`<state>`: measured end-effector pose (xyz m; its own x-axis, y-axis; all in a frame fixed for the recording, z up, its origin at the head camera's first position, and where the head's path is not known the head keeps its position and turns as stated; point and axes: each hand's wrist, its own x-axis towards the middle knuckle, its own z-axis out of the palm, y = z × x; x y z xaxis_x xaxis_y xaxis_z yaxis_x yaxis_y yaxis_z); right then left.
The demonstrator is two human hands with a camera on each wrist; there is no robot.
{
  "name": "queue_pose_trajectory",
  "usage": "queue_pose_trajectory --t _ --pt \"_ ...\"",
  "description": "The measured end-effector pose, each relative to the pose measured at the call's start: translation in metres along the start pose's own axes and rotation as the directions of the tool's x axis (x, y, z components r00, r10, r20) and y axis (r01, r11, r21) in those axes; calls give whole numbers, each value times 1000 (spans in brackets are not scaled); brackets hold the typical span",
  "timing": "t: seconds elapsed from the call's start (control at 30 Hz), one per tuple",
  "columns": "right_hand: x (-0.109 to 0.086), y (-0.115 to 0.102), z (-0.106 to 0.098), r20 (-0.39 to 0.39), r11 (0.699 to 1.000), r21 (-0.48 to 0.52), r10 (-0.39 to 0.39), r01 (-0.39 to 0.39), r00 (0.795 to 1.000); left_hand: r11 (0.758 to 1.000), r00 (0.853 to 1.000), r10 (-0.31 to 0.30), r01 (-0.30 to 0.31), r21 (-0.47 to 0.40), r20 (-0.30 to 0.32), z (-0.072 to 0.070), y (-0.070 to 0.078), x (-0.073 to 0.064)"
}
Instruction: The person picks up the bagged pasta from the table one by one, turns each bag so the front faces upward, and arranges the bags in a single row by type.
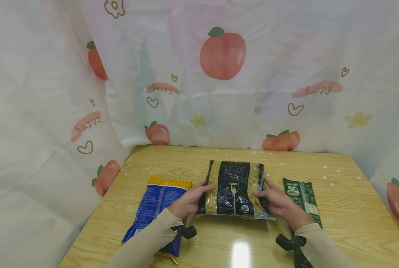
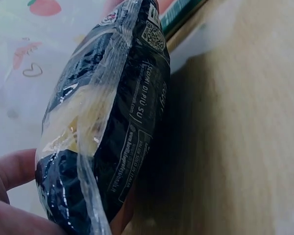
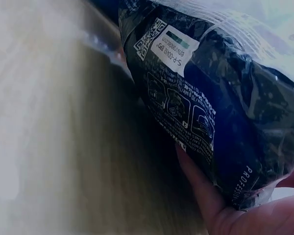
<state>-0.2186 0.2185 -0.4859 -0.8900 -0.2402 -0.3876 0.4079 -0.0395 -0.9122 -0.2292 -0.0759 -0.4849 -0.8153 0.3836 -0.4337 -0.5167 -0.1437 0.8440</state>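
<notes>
A black and clear plastic bag of penne pasta (image 1: 233,190) is held between both hands over the middle of the table, its printed front facing up. My left hand (image 1: 190,201) grips its left side, thumb on top and fingers underneath. On the opposite side my right hand (image 1: 279,201) grips it the same way. The left wrist view shows the bag's edge (image 2: 137,98) tilted above the wood, with a shadow beneath. In the right wrist view, fingers (image 3: 201,186) reach under the bag (image 3: 186,98).
A blue and yellow packet (image 1: 159,201) lies on the left of the wooden table (image 1: 232,238), partly behind the left forearm. A slim green packet (image 1: 303,197) lies on the right, partly covered by the right hand and wrist. A fruit-printed white curtain (image 1: 186,111) hangs behind.
</notes>
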Motion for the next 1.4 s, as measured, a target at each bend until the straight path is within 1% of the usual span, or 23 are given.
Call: queue_pose_trajectory --t 0.2,0.33,0.57,0.77,0.93,1.2,1.4 --pt "15 -7 -3 -21 1000 -21 -9 9 1000 999 1000 -2 3 34 -28 -3 4 19" --pt "24 -11 -7 -27 999 -34 -9 8 1000 998 999 4 -1 58 -51 -4 8 28" --pt "35 -22 -12 -54 997 -72 8 -12 998 992 994 26 -13 122 -102 -3 14 38" --pt "42 -27 -14 -74 995 -94 23 -30 997 991 992 38 -21 136 -118 -6 16 45" --pt "44 -29 -15 -81 993 -115 20 -29 997 987 990 48 -27 157 -129 -5 16 47" --pt "45 -27 -18 -82 993 -114 24 -33 996 989 994 46 -32 142 -101 -6 16 48" --pt "43 -22 -17 -72 993 -113 19 -27 997 986 993 58 -41 161 -106 -8 13 46"
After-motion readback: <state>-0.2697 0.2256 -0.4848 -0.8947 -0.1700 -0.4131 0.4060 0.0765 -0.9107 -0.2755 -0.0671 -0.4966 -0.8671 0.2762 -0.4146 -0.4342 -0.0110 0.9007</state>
